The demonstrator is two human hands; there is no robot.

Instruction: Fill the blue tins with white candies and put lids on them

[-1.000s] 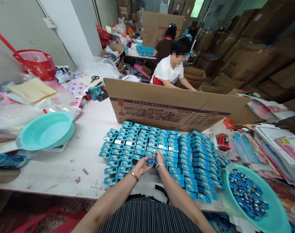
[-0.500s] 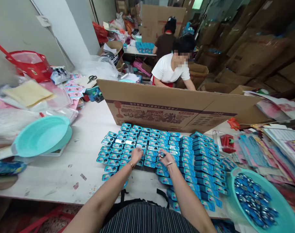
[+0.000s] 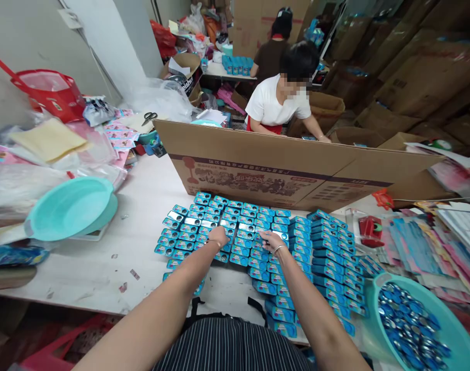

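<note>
- Reaching over the blue boxes (image 3: 239, 251), the left hand (image 3: 218, 236) curls; can't tell its grip.
- Right hand (image 3: 272, 241) beside it, fingers bent, grip unclear from here.

Cardboard panel (image 3: 258, 175) behind packets (image 3: 240, 251), basin of discs (image 3: 457, 319) right.

Scissors (image 3: 149, 118) lie near a red bag (image 3: 53, 97).

The basin (image 3: 453, 305) of blue discs (image 3: 408, 325) is cut off at lower right.
</note>
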